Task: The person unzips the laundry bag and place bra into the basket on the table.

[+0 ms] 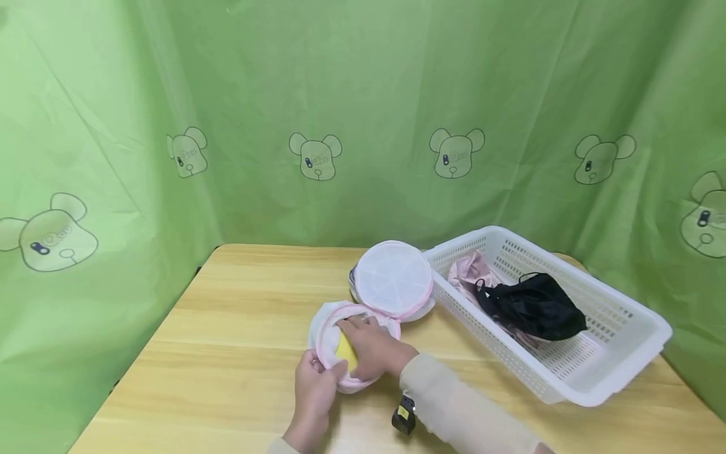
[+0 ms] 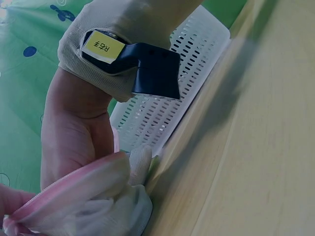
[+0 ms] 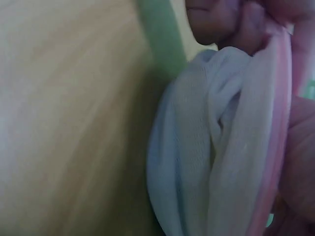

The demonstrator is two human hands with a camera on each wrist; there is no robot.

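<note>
A round white mesh zip bag [image 1: 331,315] with pink trim lies unzipped on the table, its round lid [image 1: 393,277] folded back on the far side. My left hand [image 1: 315,384] pinches the near-left rim between thumb and fingers. My right hand [image 1: 371,347] reaches into the mouth of the bag, fingers spread against something soft and yellow [image 1: 346,352] inside; its kind does not show, and part of the hand is hidden by the rim. In the left wrist view, the pink zipper edge [image 2: 74,184] rises in front of the right hand. The right wrist view shows crumpled mesh [image 3: 197,137] close up.
On the right stands a white perforated basket [image 1: 601,378] holding a black drawstring pouch [image 1: 539,309] and pink cloth [image 1: 471,271]. A black wrist camera [image 1: 404,416] hangs at my right cuff. Green curtains surround the wooden table [image 1: 227,353].
</note>
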